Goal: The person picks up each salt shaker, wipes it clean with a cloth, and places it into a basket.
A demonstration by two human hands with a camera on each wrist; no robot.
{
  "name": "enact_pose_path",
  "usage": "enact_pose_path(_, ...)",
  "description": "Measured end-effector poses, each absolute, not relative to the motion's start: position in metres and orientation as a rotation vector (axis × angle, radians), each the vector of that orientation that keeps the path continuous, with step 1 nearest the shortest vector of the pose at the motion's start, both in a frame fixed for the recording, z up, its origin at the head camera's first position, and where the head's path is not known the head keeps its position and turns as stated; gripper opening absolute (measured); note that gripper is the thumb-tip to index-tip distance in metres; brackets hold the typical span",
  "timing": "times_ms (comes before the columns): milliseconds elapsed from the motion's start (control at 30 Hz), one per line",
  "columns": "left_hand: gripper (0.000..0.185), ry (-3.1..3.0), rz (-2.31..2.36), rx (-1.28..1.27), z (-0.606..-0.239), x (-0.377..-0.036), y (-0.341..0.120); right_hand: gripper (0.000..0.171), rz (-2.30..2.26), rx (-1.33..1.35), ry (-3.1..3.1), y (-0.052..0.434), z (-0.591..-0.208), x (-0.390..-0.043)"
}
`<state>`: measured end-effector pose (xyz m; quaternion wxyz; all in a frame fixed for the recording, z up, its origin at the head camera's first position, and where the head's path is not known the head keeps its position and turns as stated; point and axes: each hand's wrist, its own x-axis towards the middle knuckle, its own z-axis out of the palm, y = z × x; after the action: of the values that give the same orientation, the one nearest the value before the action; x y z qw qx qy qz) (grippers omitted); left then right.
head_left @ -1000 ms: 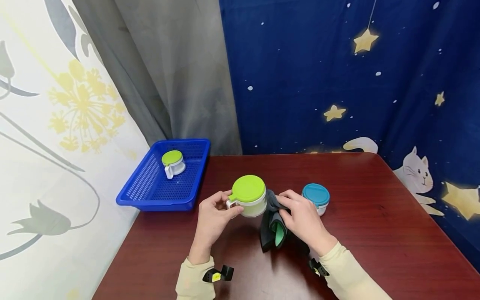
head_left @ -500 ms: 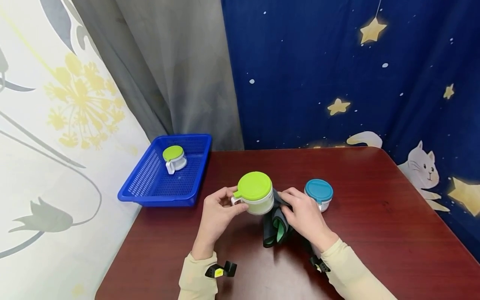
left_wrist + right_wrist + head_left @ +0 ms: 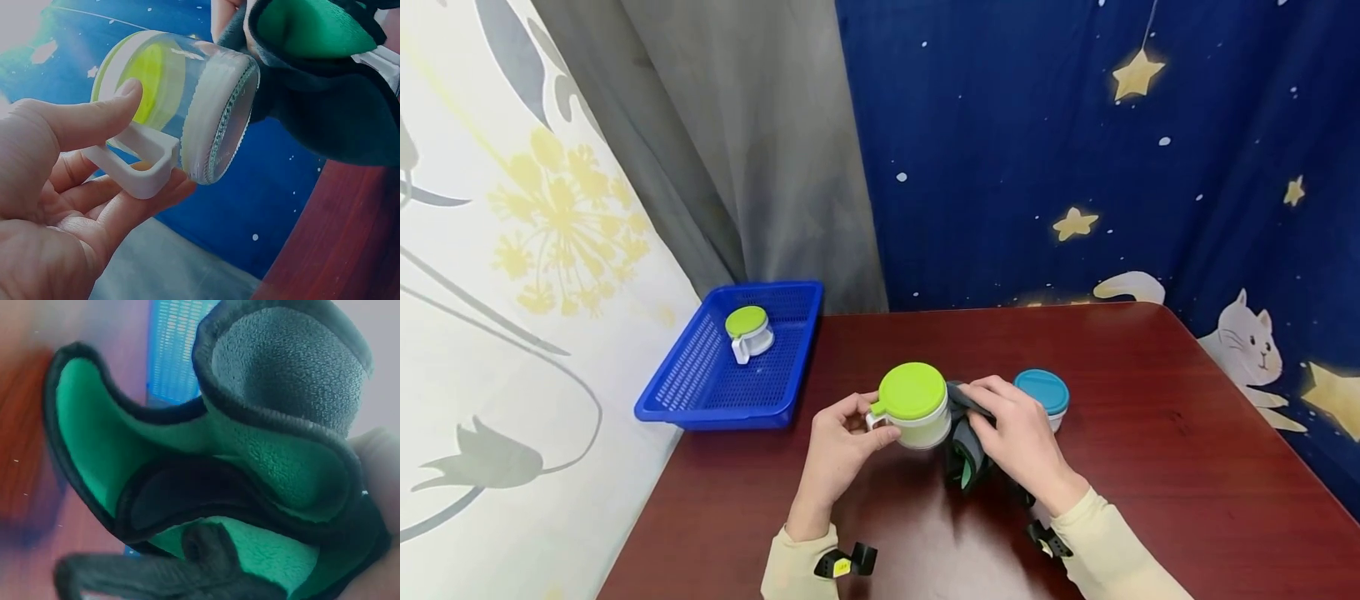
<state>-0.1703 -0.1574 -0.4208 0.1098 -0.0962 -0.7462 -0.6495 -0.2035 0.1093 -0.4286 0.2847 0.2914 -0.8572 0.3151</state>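
Note:
My left hand holds a clear seasoning jar with a lime-green lid and white handle, raised above the table. In the left wrist view the jar is seen from its side and ribbed glass base, the thumb near the lid and fingers by the handle. My right hand pinches a grey-and-green cloth against the jar's right side. Folds of the cloth fill the right wrist view and hide most of that hand. Just beyond the right hand stands a blue-lidded jar, partly covered by it.
At the left of the brown table sits a blue plastic basket. A second green-lidded jar with a white handle stands inside it. Curtains hang behind the table.
Both hands and the held jar have shifted slightly right in the head view, which itself moves a little. The cloth stays against the jar, its hanging folds bunched differently.

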Motion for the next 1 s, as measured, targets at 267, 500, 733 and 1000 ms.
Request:
enact_pose_path(267, 0.032, -2.177, -1.951, -0.319, -0.424, -0.166, -0.150, 0.036, 0.871, 0.773, -2.189, 0.114, -0.412, -0.195)
enact_pose_path(500, 0.031, -2.168, -1.976, -0.331, -0.431, -0.161, -0.143, 0.040, 0.985, 0.796, -2.003, 0.111, -0.395, -0.192)
enact_pose_path(733, 0.031, -2.151, -1.989, -0.363, -0.437, -0.159, -0.139, 0.042, 0.972, 0.791, -2.042, 0.115, -0.391, -0.191)
enact_pose_path(1000, 0.032, -2.132, -2.033, -0.389, -0.438, -0.157, -0.136, 0.040, 0.922, 0.702, -2.162, 0.125, -0.399, -0.192)
